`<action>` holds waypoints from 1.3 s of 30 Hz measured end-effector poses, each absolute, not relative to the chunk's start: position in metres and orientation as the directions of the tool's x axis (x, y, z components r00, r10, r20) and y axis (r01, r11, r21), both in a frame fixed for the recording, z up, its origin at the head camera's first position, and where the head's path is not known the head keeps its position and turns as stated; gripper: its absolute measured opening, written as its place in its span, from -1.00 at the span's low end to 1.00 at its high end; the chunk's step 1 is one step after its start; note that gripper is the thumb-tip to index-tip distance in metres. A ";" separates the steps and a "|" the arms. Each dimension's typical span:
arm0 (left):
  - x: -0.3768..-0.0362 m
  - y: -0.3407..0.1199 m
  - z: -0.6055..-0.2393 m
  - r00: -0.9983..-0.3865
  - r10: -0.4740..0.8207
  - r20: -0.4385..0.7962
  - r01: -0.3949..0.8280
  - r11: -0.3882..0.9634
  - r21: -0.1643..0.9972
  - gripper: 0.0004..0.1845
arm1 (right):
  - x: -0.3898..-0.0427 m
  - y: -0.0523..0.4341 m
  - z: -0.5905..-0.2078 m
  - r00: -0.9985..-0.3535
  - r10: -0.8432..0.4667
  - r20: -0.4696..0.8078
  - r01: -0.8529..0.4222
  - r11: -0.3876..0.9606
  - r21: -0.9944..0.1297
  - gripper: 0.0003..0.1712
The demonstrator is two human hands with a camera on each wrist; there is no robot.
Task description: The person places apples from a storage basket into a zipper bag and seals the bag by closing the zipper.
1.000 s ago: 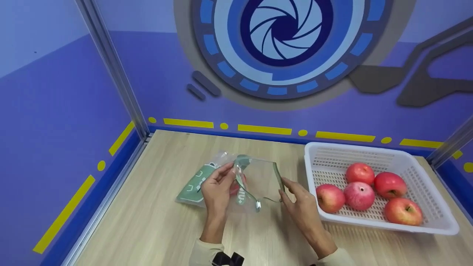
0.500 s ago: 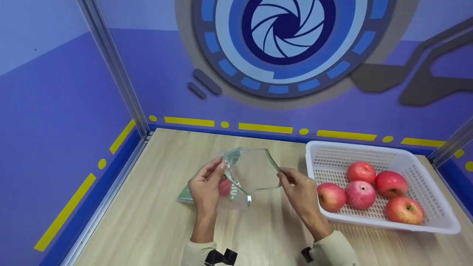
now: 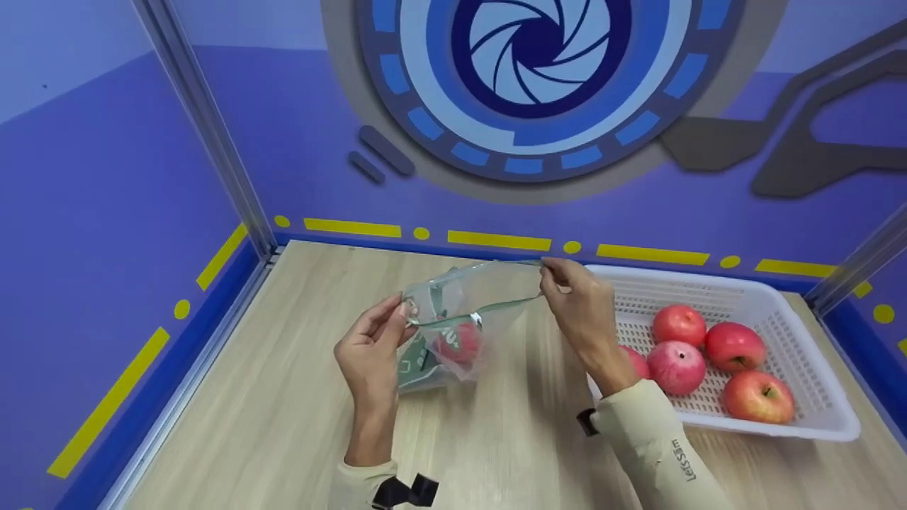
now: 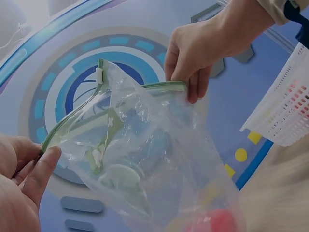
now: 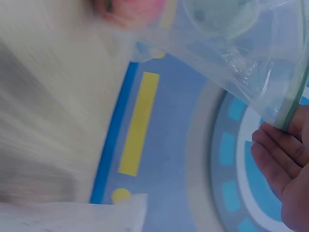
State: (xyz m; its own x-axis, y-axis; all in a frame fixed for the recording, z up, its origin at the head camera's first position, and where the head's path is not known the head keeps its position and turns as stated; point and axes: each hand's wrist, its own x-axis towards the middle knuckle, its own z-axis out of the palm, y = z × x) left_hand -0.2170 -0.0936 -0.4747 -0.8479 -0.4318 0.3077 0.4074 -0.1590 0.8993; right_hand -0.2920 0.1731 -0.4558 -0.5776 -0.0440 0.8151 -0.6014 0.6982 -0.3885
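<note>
A: Where is the zip-lock bag (image 3: 453,319)?
B: Above the bench (image 3: 283,397), its mouth pinched apart by the left hand (image 3: 368,354) and right hand (image 3: 577,301).
A: Progress?
B: One apple (image 3: 457,343) inside; four apples (image 3: 708,365) remain in the basket (image 3: 801,333), far right.

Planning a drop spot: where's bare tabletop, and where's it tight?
Bare wood left of the left hand toward the wall, and in front between the sleeves. Tight: the bag between the hands, and the basket of apples beside the right hand.

Staged booth: purple graphic walls (image 3: 297,142)
</note>
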 end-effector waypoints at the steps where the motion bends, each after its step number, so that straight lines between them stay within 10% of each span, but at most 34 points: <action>1: -0.218 -0.094 -0.474 -0.852 -0.430 0.298 0.400 -0.170 0.900 -0.75 | -0.292 0.173 -0.453 -0.578 -0.044 0.815 -0.604 0.694 -0.391 -0.82; 18: -0.268 -0.100 -0.386 -0.758 -0.412 0.506 0.580 -0.070 0.811 -0.82 | -0.297 0.182 -0.409 -0.556 -0.040 0.830 -0.646 0.649 -0.401 -0.86; 39: -0.238 -0.062 -0.474 -0.885 -0.250 0.392 0.412 -0.032 0.910 -0.88 | -0.259 0.217 -0.475 -0.823 0.076 0.563 -0.393 0.639 -0.662 -0.84</action>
